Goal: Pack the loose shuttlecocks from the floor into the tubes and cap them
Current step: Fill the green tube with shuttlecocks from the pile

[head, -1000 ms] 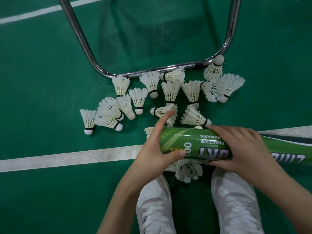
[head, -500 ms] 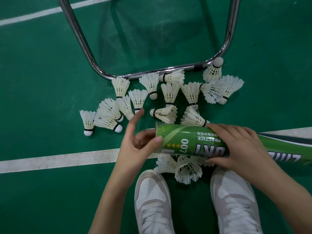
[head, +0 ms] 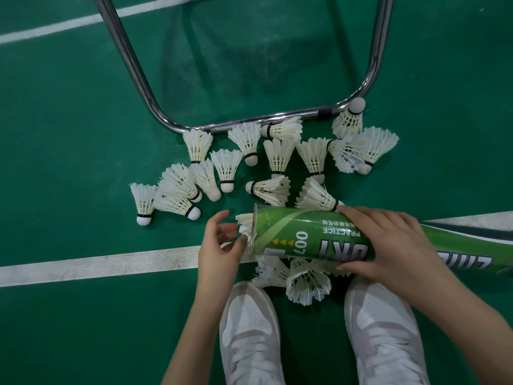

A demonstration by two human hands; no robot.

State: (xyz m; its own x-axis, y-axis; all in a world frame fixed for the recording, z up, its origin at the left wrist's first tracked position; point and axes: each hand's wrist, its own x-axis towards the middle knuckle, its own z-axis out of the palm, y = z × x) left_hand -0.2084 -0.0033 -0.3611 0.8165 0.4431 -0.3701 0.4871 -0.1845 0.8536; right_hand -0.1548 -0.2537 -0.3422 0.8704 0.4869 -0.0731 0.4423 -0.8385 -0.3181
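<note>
Now the left hand (head: pixel 219 245) has come off the green tube (head: pixel 305 236) and hangs just beside its open mouth, fingers loosely curled, holding nothing; a second ago that palm was cupped over the end. White feathers (head: pixel 244 225) poke out of the mouth, so a shuttlecock sits only partly inside. My read: it was being pressed in, and it needs another push before the next one goes in.

Right hand (head: pixel 388 243) is wrapped round the tube's middle, thumb beneath, fingers over the top, holding it level above the white court line (head: pixel 111 263). The tube looks like glossy printed card, a long cylinder running off the right edge of view. No cap visible.

Loose shuttlecocks (head: pixel 277 159) lie scattered on the green floor (head: pixel 69 134) toward the chrome frame (head: pixel 249 125), well over a dozen: stiff splayed feather skirts, rounded pale cork noses with a dark band. A few more (head: pixel 305 282) sit under the tube by the white shoes (head: pixel 249 329). Plenty left to pack.
</note>
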